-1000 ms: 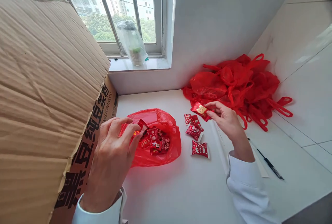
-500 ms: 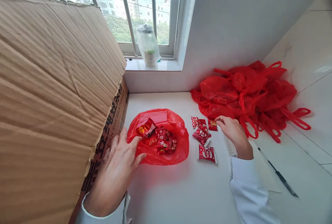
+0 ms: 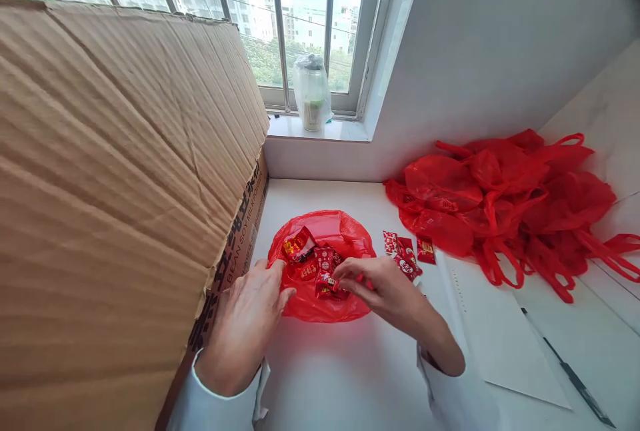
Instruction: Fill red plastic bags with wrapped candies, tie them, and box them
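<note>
A red plastic bag [image 3: 325, 314] lies with its mouth open on the white tabletop, with several small red packets [image 3: 307, 270] inside. My left hand [image 3: 255, 314] is at the bag's left rim, fingertips touching it and thumb held apart. Over the bag's right side, my right hand [image 3: 383, 288] has its fingertips close together just above the packets. Whatever is between those fingertips is hidden. Just beyond my right hand lie several loose red packets [image 3: 407, 266], partly covered by it, and another red packet [image 3: 426, 251] sits beside them.
A large cardboard box [image 3: 125, 184] stands along the left. Red plastic bags [image 3: 500, 198] are heaped at the back right. White paper [image 3: 515, 338] and a pen [image 3: 575, 378] lie to the right. A bagged jar [image 3: 313, 94] stands on the windowsill.
My right hand has moved left from beside the loose packets to over the bag. My left hand has come against the bag's rim. The view has shifted left.
</note>
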Tool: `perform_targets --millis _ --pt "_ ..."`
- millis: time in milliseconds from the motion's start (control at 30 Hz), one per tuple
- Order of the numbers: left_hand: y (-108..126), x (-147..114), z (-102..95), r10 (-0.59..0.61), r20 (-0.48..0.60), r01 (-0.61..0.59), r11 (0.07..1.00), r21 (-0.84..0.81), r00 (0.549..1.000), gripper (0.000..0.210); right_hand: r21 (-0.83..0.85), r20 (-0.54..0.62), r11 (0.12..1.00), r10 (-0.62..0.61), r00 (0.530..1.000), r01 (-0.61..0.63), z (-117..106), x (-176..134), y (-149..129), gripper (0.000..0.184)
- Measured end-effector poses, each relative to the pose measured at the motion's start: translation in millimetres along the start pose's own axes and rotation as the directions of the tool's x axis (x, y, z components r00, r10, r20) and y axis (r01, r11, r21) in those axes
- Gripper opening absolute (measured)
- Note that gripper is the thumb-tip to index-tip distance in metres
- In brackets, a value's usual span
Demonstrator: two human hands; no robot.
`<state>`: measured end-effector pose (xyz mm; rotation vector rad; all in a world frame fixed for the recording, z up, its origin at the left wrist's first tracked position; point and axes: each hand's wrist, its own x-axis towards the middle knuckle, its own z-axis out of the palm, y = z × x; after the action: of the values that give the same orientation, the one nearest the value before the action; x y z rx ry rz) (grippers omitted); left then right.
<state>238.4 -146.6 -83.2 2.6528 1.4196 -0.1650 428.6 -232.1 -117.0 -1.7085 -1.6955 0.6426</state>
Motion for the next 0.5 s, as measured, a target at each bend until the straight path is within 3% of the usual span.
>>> perform_targets --millis 100,200,400,500 --pt "1 -3 -1.4 0.009 -0.002 -0.009 1.0 0.029 1.0 0.015 -0.324 0.019 0.938 0.138 0.99 -0.124 34 18 1 0.014" --pt "2 -5 -4.0 0.023 0.018 -0.023 0.999 0.028 1.0 0.017 -0.491 0.018 0.847 0.241 0.97 -0.202 57 28 11 0.031" --pt "2 -3 0.2 0.053 -0.004 -0.053 0.999 0.002 0.999 0.017 -0.425 0.042 0.895 0.166 0.985 -0.133 72 31 10 0.025" --pt "-4 -4 10.1 0.106 -0.094 -0.109 0.994 -0.025 0.99 0.02 -0.309 0.005 0.949 0.07 0.998 -0.065 72 33 5 0.025"
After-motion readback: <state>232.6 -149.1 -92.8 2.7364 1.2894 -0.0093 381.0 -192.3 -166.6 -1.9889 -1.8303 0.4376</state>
